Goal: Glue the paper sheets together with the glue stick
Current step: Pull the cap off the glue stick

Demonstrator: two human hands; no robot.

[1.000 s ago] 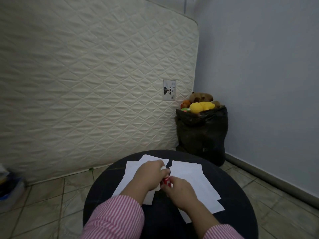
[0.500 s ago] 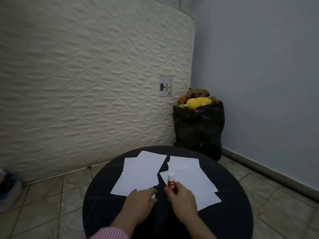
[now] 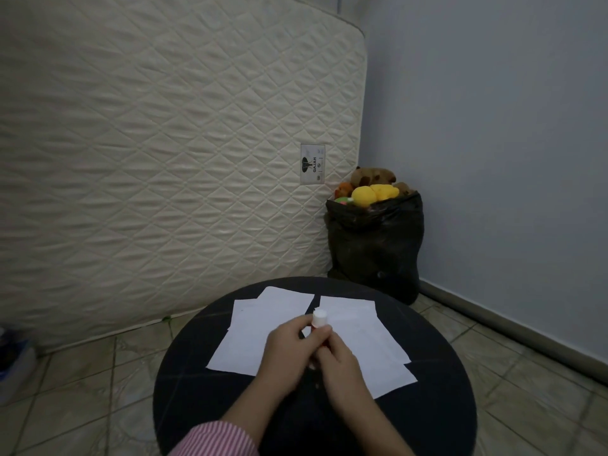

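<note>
Two hands met over a round black table [image 3: 437,403]: the right hand [image 3: 342,366] gripped the glue stick [image 3: 319,319] upright, the left hand [image 3: 289,343] pinching it near its white top, above paper sheets [image 3: 250,337] lying flat beneath.

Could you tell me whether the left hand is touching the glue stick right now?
Touching. The head view shows the left hand with its fingers closed around the glue stick just below its white top.

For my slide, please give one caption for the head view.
Both hands, left hand and right hand, hold a glue stick above paper sheets on a round table.
</note>
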